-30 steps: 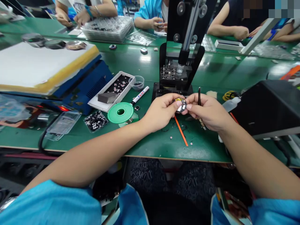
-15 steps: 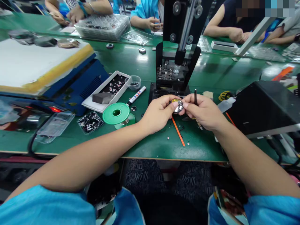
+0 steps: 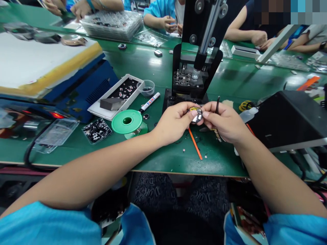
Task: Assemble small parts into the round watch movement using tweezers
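Observation:
Between thumb and fingers, my left hand (image 3: 175, 123) grips a small round part (image 3: 197, 115) with yellow, silver and black areas. My right hand (image 3: 224, 121) has its thumb and fingertips at the right edge of that part. Dark tweezers (image 3: 218, 105) rise between the fingers of my right hand, their lower end below the palm. Both hands are in front of the black press (image 3: 190, 80). An orange stick (image 3: 195, 144) lies on the green table just below the hands.
Left of the hands are a green spool (image 3: 127, 121), a paint marker (image 3: 150, 102), a white tray (image 3: 99, 110) and a clear box of small parts (image 3: 96, 131). A black box (image 3: 293, 119) stands on the right. People's hands are across the table.
The view has shifted slightly, and both hands with the round part appear a little farther right. The grip on the part looks the same.

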Motion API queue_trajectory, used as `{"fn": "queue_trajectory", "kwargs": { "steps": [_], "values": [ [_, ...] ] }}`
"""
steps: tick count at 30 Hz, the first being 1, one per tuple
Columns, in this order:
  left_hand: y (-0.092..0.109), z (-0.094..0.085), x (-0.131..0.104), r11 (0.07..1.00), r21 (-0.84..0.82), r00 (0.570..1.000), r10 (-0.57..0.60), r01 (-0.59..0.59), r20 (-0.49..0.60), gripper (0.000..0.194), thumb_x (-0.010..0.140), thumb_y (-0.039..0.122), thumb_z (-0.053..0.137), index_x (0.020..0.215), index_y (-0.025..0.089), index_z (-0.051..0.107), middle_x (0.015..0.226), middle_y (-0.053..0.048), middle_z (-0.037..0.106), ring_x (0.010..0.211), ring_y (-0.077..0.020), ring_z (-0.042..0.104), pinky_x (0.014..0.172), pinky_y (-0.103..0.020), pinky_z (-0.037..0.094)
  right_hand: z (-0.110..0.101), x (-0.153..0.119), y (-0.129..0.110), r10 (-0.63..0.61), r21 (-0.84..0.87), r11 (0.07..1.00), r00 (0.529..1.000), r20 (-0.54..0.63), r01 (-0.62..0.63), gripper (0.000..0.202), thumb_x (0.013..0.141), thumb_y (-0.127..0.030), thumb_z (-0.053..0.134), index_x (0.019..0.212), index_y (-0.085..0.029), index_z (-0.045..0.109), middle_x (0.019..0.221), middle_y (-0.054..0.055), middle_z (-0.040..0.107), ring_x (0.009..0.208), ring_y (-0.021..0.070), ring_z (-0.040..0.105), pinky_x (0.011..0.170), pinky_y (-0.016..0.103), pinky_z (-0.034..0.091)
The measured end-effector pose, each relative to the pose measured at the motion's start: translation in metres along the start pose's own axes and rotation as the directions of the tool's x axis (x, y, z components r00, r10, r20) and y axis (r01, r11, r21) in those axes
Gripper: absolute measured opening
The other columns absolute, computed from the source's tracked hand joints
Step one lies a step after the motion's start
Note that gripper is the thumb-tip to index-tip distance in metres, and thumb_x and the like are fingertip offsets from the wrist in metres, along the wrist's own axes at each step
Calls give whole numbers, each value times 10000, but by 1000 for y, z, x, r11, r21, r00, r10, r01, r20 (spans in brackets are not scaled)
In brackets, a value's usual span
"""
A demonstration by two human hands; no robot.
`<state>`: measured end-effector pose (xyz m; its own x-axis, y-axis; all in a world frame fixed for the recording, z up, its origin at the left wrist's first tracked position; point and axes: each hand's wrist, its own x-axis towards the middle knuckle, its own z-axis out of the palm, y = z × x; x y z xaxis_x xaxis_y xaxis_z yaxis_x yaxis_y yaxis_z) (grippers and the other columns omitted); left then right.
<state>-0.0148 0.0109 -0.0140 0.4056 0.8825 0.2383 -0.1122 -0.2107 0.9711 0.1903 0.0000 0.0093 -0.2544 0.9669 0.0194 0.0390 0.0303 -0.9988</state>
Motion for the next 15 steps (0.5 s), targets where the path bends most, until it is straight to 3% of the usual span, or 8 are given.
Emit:
{"fn": "queue_trajectory", "kwargs": {
  "steps": [6, 15],
  "values": [
    [1, -1, -1, 998, 37, 999, -42, 43, -26, 171, 1081, 233, 681, 1176, 155, 800, 879, -11, 761, 665, -94, 560, 641, -237, 466, -1, 0, 0, -4, -27, 1000, 1000, 7, 4, 183, 775, -252, 857, 919, -185, 765, 771, 19, 799, 578, 91, 607, 515, 211, 411],
    [7, -1, -1, 995, 68, 998, -67, 68, -10, 155, 1064, 244, 683, 1129, 166, 800, 886, -18, 769, 657, -103, 557, 634, -250, 467, 1, 3, 2, -41, -63, 997, 999, 11, 41, 134, 858, -287, 810, 908, -191, 730, 740, -4, 783, 552, 73, 552, 507, 196, 410]
  ]
}}
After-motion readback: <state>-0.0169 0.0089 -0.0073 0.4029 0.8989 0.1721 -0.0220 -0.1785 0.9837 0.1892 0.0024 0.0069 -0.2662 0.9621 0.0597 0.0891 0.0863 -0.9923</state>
